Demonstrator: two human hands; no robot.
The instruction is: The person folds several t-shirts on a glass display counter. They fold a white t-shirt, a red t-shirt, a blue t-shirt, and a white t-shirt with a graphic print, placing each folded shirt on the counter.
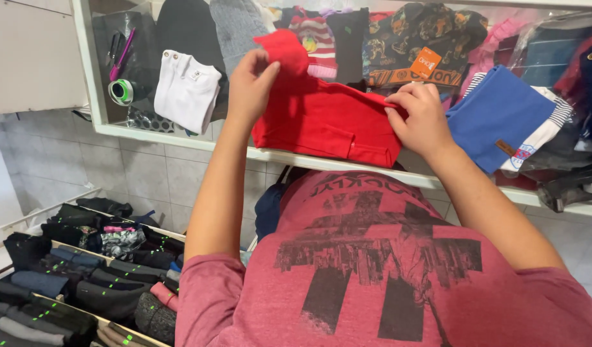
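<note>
— What am I wearing, then?

— You've got on a faded red shirt [386, 276] with a big dark print across the front, worn and patchy like a distressed stamp.

— And the sleeves?

— Your sleeves [209, 289] are the same red, pushed up past the elbow, so your forearms are bare. Your hands [251, 83] are bare too: no gloves, rings or watch showing.

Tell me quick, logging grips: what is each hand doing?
Left hand: closed on the red garment.
Right hand: closed on the same garment.
</note>
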